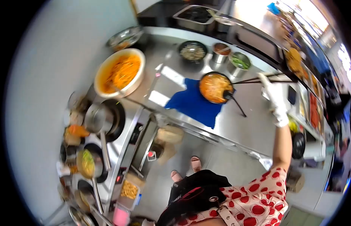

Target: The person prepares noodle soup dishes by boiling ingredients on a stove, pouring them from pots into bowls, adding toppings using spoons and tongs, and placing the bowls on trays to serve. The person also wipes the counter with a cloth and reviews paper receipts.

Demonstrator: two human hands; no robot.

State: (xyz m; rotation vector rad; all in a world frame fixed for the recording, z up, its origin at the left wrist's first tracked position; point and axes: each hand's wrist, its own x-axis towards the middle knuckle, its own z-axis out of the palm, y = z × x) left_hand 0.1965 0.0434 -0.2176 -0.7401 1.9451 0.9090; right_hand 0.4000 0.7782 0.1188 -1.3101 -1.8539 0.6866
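Note:
My right hand [274, 100], in a white glove, reaches over the steel counter, its fingers closed on a pair of long dark chopsticks [248, 80]. Their tips point left to the rim of a dark bowl [201, 95] of orange-red soup with pale noodle-like food. A black spoon [228, 95] leans in that bowl, its handle hanging over the right side. Under the bowl lies a blue cloth [194, 103] spread on the counter. My left hand is out of view.
Behind the bowl stand a dark bowl of chopped food [193, 51], a sauce pot [221, 52] and a pot of greens [240, 61]. A large white basin [141, 62] of orange shreds sits left. Pans [97, 118] on burners line the left; ingredient trays [314, 109] stand right.

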